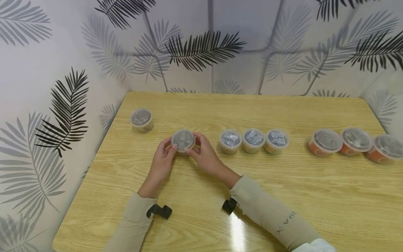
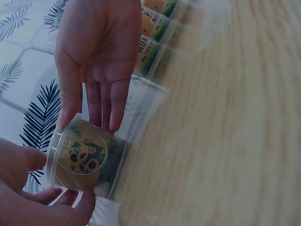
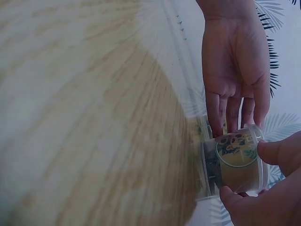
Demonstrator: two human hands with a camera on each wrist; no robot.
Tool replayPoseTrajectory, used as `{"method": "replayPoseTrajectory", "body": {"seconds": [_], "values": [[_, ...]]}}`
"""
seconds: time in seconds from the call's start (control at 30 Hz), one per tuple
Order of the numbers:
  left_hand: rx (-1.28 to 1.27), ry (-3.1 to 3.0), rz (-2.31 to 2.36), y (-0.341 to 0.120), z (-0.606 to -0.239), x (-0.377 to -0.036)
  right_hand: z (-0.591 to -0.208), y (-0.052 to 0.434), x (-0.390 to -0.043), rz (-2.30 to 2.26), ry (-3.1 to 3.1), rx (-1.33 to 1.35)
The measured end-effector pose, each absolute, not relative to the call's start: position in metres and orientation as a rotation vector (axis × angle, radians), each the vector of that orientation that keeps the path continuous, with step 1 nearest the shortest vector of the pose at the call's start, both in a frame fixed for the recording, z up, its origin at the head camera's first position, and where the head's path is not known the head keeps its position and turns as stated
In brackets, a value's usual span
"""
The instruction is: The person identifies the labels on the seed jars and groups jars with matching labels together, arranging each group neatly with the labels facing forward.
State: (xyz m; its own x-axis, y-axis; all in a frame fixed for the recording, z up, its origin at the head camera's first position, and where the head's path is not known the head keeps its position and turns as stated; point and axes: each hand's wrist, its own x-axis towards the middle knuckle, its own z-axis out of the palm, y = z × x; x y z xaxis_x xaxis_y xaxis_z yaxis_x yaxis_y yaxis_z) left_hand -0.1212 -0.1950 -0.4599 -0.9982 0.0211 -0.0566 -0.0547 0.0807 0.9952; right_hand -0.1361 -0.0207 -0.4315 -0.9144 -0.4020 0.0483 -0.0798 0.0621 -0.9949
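A clear-lidded plastic cup (image 1: 183, 139) with a sunflower label stands at the left-centre of the table. My left hand (image 1: 162, 156) holds its left side, the thumb lying at the lid's edge. From the other side my right hand (image 1: 206, 154) grips the same cup, thumb at the near rim. In the left wrist view the cup (image 2: 82, 157) has sunflowers printed in a round outline and a dark lower part. The right wrist view shows the cup (image 3: 237, 160) between fingers and thumbs of both hands.
A similar lidded cup (image 1: 142, 120) stands at the back left. Right of my hands, three lidded cups (image 1: 253, 140) with small packets under their lids form a row. Three wider orange tubs (image 1: 325, 142) stand farther right on the wooden table (image 1: 195, 217). A leaf-patterned wall covering rises behind.
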Motion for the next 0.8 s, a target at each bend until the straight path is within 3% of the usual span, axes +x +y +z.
{"method": "replayPoseTrajectory", "body": {"seconds": [0.3,0.63,0.8], "values": [[0.008,2.381,1.93,-0.206,-0.453,-0.124,-0.448,-0.019,-0.144,-1.637,2.368,-0.444],[-0.07,2.608,1.888,-0.243,-0.412,-0.127,-0.423,-0.036,-0.14,-1.647,2.516,-0.647],[-0.15,2.709,1.862,-0.269,-0.409,-0.138,-0.419,-0.059,-0.142,-1.66,2.463,-0.675]]}}
